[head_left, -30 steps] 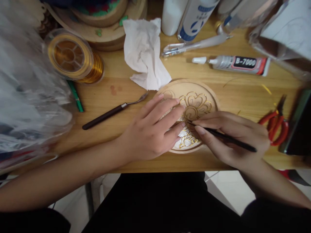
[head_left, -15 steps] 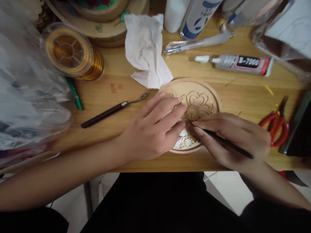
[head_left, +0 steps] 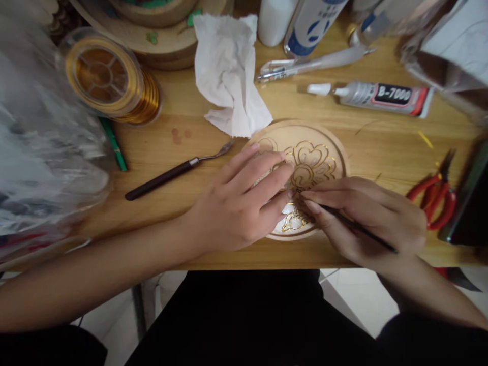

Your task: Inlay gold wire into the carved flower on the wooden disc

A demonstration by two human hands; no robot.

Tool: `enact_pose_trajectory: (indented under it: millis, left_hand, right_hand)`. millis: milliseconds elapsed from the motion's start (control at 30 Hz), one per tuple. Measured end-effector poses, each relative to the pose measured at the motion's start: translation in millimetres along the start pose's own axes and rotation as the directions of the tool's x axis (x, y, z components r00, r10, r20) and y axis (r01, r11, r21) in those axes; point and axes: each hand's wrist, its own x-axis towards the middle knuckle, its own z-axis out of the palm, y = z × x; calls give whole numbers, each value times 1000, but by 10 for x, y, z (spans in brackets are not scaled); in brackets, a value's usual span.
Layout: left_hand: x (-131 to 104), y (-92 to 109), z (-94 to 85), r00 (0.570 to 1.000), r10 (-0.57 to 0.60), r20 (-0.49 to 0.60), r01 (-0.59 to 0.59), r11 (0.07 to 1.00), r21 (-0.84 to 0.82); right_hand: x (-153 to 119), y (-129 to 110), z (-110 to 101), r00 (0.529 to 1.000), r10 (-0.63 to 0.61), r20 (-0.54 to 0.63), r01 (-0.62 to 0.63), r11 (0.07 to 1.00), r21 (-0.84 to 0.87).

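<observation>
My left hand (head_left: 247, 198) lies flat over the left part of a round wooden plaque (head_left: 267, 133), its fingers stretched out and slightly apart. Pinched in my right hand (head_left: 366, 216) is a slim black tweezer-like tool (head_left: 358, 229), its tip close to my left fingertips; the tip itself is hard to make out. Gold wire outlines a flower (head_left: 303, 175) on the plaque. Below it, near the lower rim, is a smaller gold-outlined shape (head_left: 293, 222) with a whitish fill. My left hand hides much of the design.
Left of the plaque lie a dark-handled palette knife (head_left: 163, 179) and a spool of gold wire (head_left: 110, 79). Behind it are crumpled tissue (head_left: 231, 76), a pen (head_left: 312, 65) and a B-7000 glue tube (head_left: 385, 98). Red-handled pliers (head_left: 432, 198) lie at the right.
The whole view has shifted slightly. Both hands keep nearly the same places on the plaque, and the dark tool's tip has moved a very little to the right.
</observation>
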Motion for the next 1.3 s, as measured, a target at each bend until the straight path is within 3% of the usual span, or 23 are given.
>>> enact_pose_trajectory:
  millis: [300, 433, 567, 767, 867, 1000, 1300]
  left_hand:
    - [14, 24, 31, 998, -13, -69, 12, 1000, -10]
    - [-1, 23, 36, 997, -42, -59, 40, 998, -43]
    - [-3, 2, 1, 1000, 10, -9, -10, 1000, 6]
    - [25, -4, -23, 1000, 20, -12, -20, 999, 32]
    - [39, -4, -30, 999, 29, -21, -29, 999, 23]
    - [42, -5, -43, 999, 43, -31, -43, 999, 17]
    - [1, 29, 51, 989, 27, -148, -28, 1000, -7]
  right_hand:
    - [-35, -14, -24, 998, 56, -15, -56, 998, 16]
    - [-34, -12, -53, 996, 80, -40, -80, 997, 14]
    - [-38, -6, -86, 993, 108, -56, -109, 994, -6]
    - [-40, 11, -95, 994, 51, -98, -49, 999, 18]
    - [-8, -34, -104, 977, 186, -108, -174, 978, 113]
    - [25, -65, -119, 901, 393, -186, -344, 906, 247]
    - [0, 53, -119, 864, 429, -264, -326, 876, 356]
